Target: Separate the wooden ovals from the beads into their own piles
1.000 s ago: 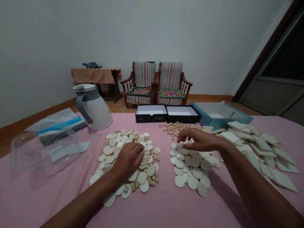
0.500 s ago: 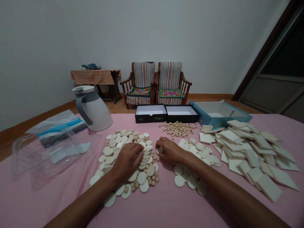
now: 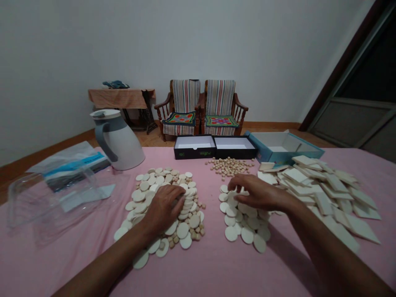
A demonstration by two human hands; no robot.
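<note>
Across the table, the person's left hand (image 3: 163, 204) lies on a mixed pile of round wooden discs (image 3: 141, 196) and small wooden cubes (image 3: 194, 235), its fingers bent over the top; I can't tell from here whether it grips any of them. The right hand (image 3: 255, 192) is over a second pile of discs (image 3: 244, 227), loosely open, with fingers curved down and the thumb set apart from them. Just beyond that hand is a scatter of loose cubes (image 3: 230, 167), and to its right a heap of square wooden tiles (image 3: 329, 192). Two shallow black boxes (image 3: 194, 154) stand side by side at the far edge of the pink tablecloth (image 3: 207, 272), with an open blue box (image 3: 286, 156) next to them. Over on the left stands a white and grey jug (image 3: 128, 144), near a clear plastic container (image 3: 15, 198).
</note>
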